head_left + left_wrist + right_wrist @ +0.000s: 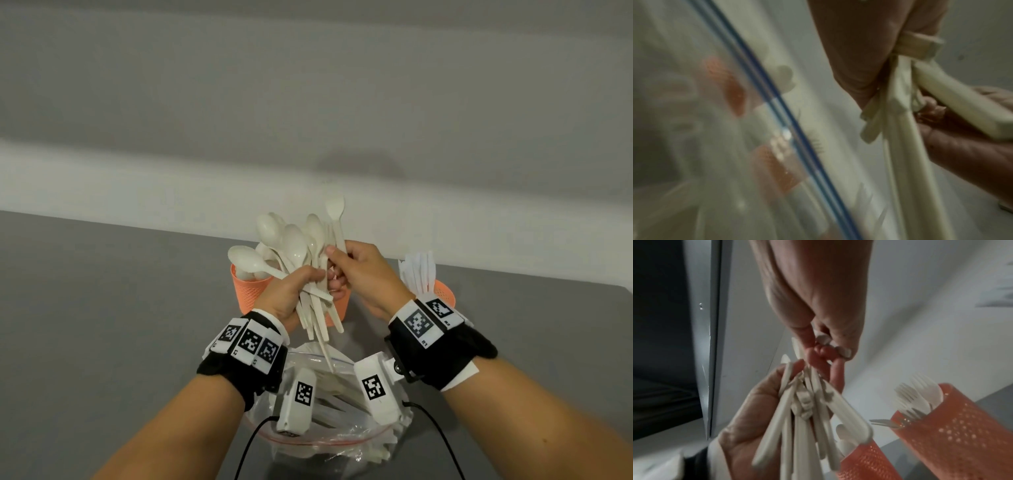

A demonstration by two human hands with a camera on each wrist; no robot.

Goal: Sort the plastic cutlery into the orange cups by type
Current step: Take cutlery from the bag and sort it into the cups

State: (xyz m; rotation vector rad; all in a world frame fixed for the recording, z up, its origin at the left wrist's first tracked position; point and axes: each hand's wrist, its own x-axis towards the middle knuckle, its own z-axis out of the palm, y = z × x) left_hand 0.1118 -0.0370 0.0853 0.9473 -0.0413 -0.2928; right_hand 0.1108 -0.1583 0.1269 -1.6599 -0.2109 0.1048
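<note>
My left hand (298, 286) grips a fanned bunch of white plastic spoons (291, 246) by their handles, above the orange cups. My right hand (337, 263) pinches one spoon (337, 219) that stands higher than the others in the bunch. The right wrist view shows the right fingers (826, 352) meeting the left hand (756, 404) over the spoon handles (797, 426). The left orange cup (247, 293) holds spoons, the right cup (445, 294) holds knives (419, 270), and the middle cup (340, 308) is mostly hidden by my hands. Another cup (966, 431) holds forks (914, 395).
A clear zip bag (329, 425) with more white cutlery lies on the grey table (120, 308), just under my wrists. Its blue zip line (777, 113) fills the left wrist view. A pale wall (308, 102) rises behind the cups.
</note>
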